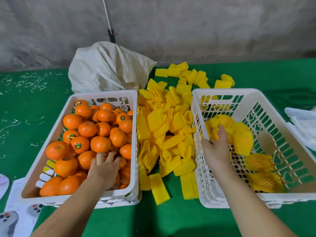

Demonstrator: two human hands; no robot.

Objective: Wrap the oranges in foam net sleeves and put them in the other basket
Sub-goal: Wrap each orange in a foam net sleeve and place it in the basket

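Fruit-packing workroom, bare concrete wall (205, 28), green-covered table (171, 219), woven sack (109, 69), white baskets (102, 94)

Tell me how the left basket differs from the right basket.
The left basket is heaped with bare oranges; the right basket holds only a few oranges in yellow net sleeves, with much of its floor showing. The left hand reaches into one, the right hand into the other. Both are white slotted plastic.

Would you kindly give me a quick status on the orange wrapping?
Left hand reaching among bare oranges, fingers spread. Right hand in other basket by a sleeved orange, grip unclear. Nothing in the way.
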